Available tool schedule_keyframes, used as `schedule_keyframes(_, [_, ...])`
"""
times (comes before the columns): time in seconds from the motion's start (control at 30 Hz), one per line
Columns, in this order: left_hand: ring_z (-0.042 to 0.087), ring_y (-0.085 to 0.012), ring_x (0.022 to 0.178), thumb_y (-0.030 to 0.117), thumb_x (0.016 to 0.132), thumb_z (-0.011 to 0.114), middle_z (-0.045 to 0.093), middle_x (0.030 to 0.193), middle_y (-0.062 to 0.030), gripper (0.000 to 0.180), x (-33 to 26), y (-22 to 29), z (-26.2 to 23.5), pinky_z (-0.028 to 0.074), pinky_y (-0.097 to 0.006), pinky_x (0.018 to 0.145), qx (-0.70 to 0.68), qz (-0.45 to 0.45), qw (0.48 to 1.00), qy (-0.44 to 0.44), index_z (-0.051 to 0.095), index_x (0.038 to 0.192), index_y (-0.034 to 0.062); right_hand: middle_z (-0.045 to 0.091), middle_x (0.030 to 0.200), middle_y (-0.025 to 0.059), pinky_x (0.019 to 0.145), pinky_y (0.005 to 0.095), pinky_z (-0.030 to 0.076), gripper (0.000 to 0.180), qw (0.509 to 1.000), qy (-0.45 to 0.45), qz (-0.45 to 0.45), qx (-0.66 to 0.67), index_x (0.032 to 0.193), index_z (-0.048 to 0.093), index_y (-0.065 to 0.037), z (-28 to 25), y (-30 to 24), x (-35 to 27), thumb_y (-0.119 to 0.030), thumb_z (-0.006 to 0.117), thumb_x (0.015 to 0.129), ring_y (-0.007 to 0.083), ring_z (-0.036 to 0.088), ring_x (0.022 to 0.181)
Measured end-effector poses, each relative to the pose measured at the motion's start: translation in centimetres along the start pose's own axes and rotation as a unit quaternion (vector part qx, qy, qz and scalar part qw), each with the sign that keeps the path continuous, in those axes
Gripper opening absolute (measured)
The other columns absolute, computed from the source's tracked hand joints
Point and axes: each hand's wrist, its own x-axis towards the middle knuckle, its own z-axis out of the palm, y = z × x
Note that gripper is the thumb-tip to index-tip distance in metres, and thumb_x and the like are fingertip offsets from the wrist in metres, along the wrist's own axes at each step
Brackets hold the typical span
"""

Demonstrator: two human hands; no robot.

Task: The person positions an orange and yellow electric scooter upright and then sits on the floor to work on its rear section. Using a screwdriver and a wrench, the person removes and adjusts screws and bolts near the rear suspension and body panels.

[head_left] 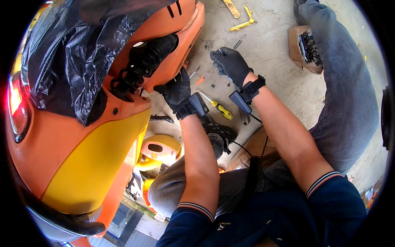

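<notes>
An orange scooter body panel (184, 39) tilts in from the upper left. My left hand (175, 91), in a black glove, grips its lower edge, the thumb on one side and the fingers on the other. To the right, over the floor, my gloved right hand (231, 64) is closed with fingers curled in; whatever it may hold is hidden. Beside the left hand, a black shock absorber (154, 53) shows in the panel's opening. A screwdriver (221, 109) with a yellow handle lies on the floor between my wrists.
Black plastic sheeting (74, 53) drapes over the scooter. A cardboard box (299, 53) of small dark parts stands beside my right leg. Yellow tools (245, 22) lie at the top. A yellow and orange rounded part (173, 144) sits below my left wrist. Cables (247, 149) hang between my forearms.
</notes>
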Motion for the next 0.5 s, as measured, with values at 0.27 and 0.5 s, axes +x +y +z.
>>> schedule_keyframes(0.27, [0.044,-0.0289,0.125,0.037,0.076,0.071,0.053,0.132,-0.0063,0.058,-0.2,0.1,-0.2,0.030,-0.059,0.102,0.025,0.008,1.000,0.011,0.055,0.125,0.0116,0.054,0.060,0.0033,0.049,0.0282,0.042,0.027,0.999,0.013,-0.008,-0.032,0.075,0.056,-0.004,-0.4,1.9,0.5,-0.028,0.061,0.087,0.0116,0.050,0.052])
schedule_keyframes(0.5, [0.044,-0.0261,0.125,0.036,0.075,0.072,0.053,0.132,-0.0065,0.058,-0.1,0.3,-0.3,0.028,-0.057,0.105,0.030,0.001,1.000,0.009,0.055,0.125,0.0113,0.055,0.061,0.0031,0.050,0.0287,0.044,0.026,0.998,0.002,0.014,-0.067,0.075,0.057,-0.004,0.0,2.6,0.3,-0.027,0.061,0.086,0.0125,0.050,0.052])
